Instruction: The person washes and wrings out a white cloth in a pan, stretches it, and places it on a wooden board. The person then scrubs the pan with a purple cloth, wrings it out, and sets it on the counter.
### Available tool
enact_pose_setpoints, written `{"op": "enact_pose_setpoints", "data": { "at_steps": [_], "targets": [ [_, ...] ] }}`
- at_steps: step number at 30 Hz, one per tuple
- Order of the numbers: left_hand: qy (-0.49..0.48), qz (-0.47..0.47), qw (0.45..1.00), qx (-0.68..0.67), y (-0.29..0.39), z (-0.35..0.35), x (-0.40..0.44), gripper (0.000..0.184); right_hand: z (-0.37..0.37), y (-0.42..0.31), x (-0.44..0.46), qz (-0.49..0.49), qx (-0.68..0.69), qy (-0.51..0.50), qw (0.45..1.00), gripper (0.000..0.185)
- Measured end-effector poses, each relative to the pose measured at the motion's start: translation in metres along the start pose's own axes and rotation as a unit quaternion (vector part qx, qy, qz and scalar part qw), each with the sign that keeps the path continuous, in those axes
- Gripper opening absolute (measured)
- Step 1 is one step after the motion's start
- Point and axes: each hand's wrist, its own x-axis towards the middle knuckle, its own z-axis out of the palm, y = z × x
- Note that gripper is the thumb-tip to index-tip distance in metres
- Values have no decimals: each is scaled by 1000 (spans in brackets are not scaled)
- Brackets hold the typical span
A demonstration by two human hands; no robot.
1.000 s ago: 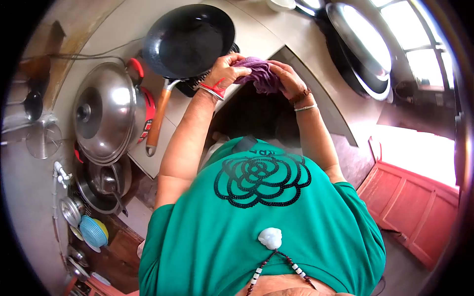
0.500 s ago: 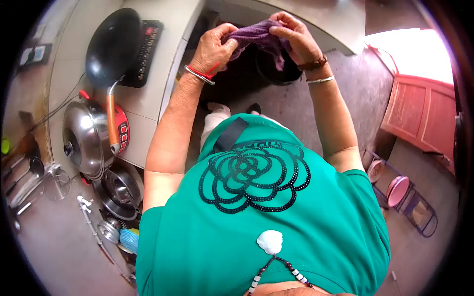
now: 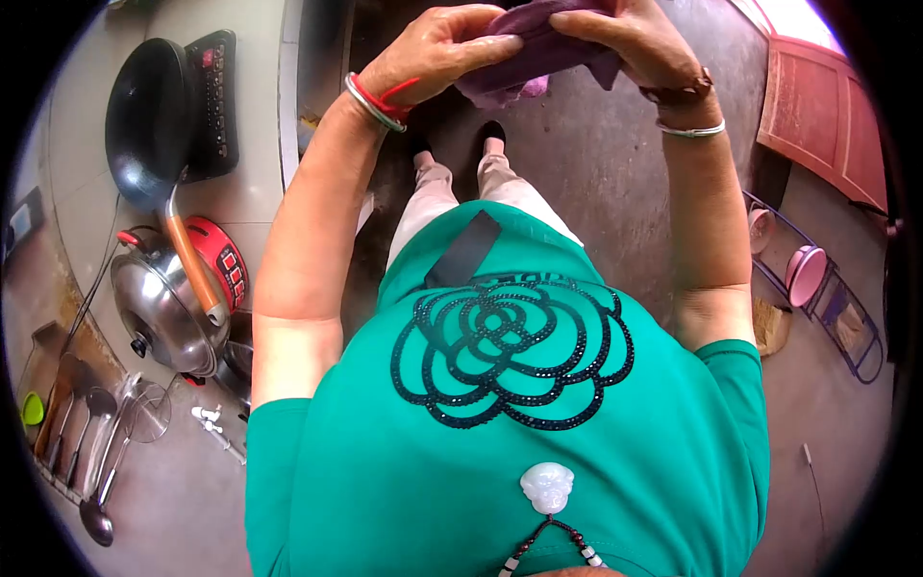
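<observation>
A purple cloth (image 3: 543, 48) is stretched between my two hands at the top of the view. My left hand (image 3: 437, 53) grips its left side, thumb lying on top and pointing toward the middle. On the other side, my right hand (image 3: 644, 43) pinches the cloth with its thumb across the front, and its upper part runs out of the frame. The cloth looks folded flat, with a loose edge hanging below the fingers over the floor.
To my left, a counter (image 3: 260, 58) bears a black wok (image 3: 144, 125) on an induction cooker (image 3: 221, 106), and a lidded steel pot (image 3: 159, 303). Utensils such as a ladle (image 3: 96, 519) hang at lower left. A pink basin (image 3: 806, 274) on a rack and a red door (image 3: 827, 115) are right.
Both hands have risen in the view and look larger. The cloth has gone from bunched and twisted to flatter. The dark round container beneath it is no longer visible, and the counter has shifted left.
</observation>
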Motion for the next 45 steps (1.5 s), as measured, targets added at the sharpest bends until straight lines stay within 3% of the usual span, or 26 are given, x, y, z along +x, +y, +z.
{"op": "enact_pose_setpoints", "data": {
  "at_steps": [2, 3, 6, 8, 10, 15, 16, 19, 20, 22, 24, 28, 32, 34, 36, 37, 40, 44, 45],
  "targets": [
    [-45, -36, 998, 8, -3, -7, 2, 24, 5, -6, -4, 13, -33, 16, 999, 33],
    [-18, -7, 995, 96, -11, -17, 5, 23, 9, -11, -6, 41, -63, 20, 997, 33],
    [21, -38, 994, 99, 3, -6, -2, 22, 14, -6, -9, 80, -105, 44, 990, 36],
    [71, 6, 991, 109, 9, 2, -6, 19, 14, 0, -8, 49, -216, 16, 975, 39],
    [73, 67, 955, 279, 5, -12, -9, 13, 14, 5, -7, 29, -275, 15, 961, 36],
    [106, 66, 939, 321, -7, -35, -22, 12, 12, 17, -6, 151, -235, 51, 959, 25],
    [101, 61, 943, 310, -7, -38, -25, 12, 12, 21, -9, 100, -261, 59, 958, 21],
    [68, 18, 937, 343, -8, -61, -36, 13, -4, 52, -5, 122, -283, 50, 950, 18],
    [38, -19, 923, 382, -10, -66, -39, 16, -4, 56, -6, 117, -258, 42, 958, 16],
    [34, 5, 927, 372, -15, -69, -41, 13, -5, 67, -9, 114, -231, 37, 966, 14],
    [43, 18, 895, 443, -18, -75, -41, 14, -6, 78, -11, 72, -72, 42, 994, 13],
    [74, 37, 853, 516, -31, -80, -39, 18, -11, 103, -14, 7, 9, 66, 998, 18],
    [93, 20, 828, 552, -45, -77, -36, 19, -10, 113, -23, 46, 86, 92, 991, 20],
    [111, -37, 821, 558, -50, -77, -33, 24, -11, 123, -26, 52, 110, 89, 989, 20],
    [117, -4, 752, 648, -57, -80, -30, 19, -9, 128, -30, 58, 134, 87, 986, 21],
    [122, -5, 746, 655, -58, -80, -28, 17, -6, 128, -33, 60, 147, 83, 984, 21],
    [100, -27, 747, 657, -62, -76, -23, 18, -3, 136, -38, 61, 196, 77, 976, 22],
    [11, -74, 842, 534, -67, -71, -26, 19, 0, 141, -58, 98, 265, 60, 957, 24],
    [-18, -110, 859, 500, -67, -72, -27, 22, 1, 149, -64, 104, 225, 50, 968, 26]
  ]
}}
